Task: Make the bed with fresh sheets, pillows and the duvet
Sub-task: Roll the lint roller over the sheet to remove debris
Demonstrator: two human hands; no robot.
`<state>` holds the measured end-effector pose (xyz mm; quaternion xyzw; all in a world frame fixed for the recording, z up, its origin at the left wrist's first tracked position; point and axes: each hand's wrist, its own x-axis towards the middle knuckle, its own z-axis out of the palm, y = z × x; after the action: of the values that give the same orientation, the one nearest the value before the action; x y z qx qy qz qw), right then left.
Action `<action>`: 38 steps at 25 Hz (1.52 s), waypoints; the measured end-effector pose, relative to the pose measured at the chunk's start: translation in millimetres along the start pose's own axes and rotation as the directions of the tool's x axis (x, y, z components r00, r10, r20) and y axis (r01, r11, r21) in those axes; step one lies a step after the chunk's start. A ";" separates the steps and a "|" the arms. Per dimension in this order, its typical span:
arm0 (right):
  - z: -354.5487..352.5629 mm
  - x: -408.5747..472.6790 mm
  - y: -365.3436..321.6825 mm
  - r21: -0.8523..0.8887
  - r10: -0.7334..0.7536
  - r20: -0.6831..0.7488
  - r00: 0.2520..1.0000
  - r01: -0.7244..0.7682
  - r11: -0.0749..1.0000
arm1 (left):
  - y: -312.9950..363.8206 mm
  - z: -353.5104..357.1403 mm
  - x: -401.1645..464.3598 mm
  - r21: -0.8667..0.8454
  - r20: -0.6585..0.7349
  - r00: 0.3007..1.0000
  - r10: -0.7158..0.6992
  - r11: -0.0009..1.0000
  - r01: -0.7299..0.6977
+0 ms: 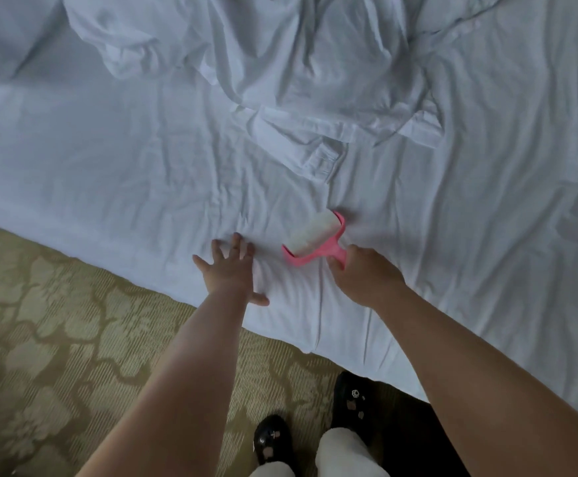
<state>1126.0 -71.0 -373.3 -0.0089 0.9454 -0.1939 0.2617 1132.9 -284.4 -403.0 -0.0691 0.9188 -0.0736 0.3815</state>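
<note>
Patterned gold carpet (50, 315) runs along the near side of the bed, and the person stands on it facing the mattress, black shoes (351, 401) at the foot of the overhanging cloth. A white sheet (108, 173) covers the bed, creased all over, and it hangs down past the near edge. Farther in, toward the far side, a white duvet (280, 63) lies in a loose rumpled heap with one folded hem reaching toward the middle.

Close to the near edge the left hand (230, 270) lies flat on the sheet, fingers straight and spread, holding nothing and pressing the cloth down. Just beside it, on its right, the right hand (366, 273) grips the handle of a pink lint roller (313, 241). The roller's white drum rests on the sheet just inward of both hands. Its long axis runs slantwise, from the near left up to the far right, with the handle coming back toward the near edge.

Judging from this, the roller is set to travel across its drum axis, away from the edge toward the duvet's hem. The right hand alone steers it, while the flat left hand seems to keep the sheet taut beside the path.
</note>
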 end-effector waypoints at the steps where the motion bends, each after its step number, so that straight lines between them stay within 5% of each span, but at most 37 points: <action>1: -1.4 11.7 -7.2 -0.021 -0.015 0.011 1.000 0.016 1.000 | -3.4 -0.1 3.2 -0.029 0.013 1.000 -0.019 0.999 0.019; 7: -4.7 58.7 -30.3 -0.069 -0.080 0.069 0.994 0.085 0.994 | -20.9 -8.0 28.2 -0.249 0.071 0.987 -0.142 0.956 0.155; 17: -25.2 89.1 -72.8 -0.207 -0.329 0.031 0.944 0.328 0.922 | -51.3 -6.1 40.4 -0.214 0.044 0.996 -0.071 0.974 0.079; 21: -20.2 84.9 -66.6 -0.224 -0.372 0.094 0.924 0.384 0.896 | -72.4 -8.0 44.9 -0.240 0.046 0.980 -0.196 0.950 0.201; 30: 4.4 131.8 -123.4 -0.189 -0.308 0.137 0.941 0.330 0.925 | -110.7 -7.9 77.2 -0.216 -0.019 0.984 -0.176 0.962 0.167; 38: 12.3 169.1 -198.6 -0.218 -0.332 0.143 0.932 0.357 0.909 | -223.3 -25.8 107.6 -0.216 0.011 0.978 -0.207 0.955 0.204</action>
<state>969.4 -279.1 -392.3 -0.2170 0.9306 -0.1207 0.2688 1055.2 -520.8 -417.4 -0.2047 0.9115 -0.0132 0.3565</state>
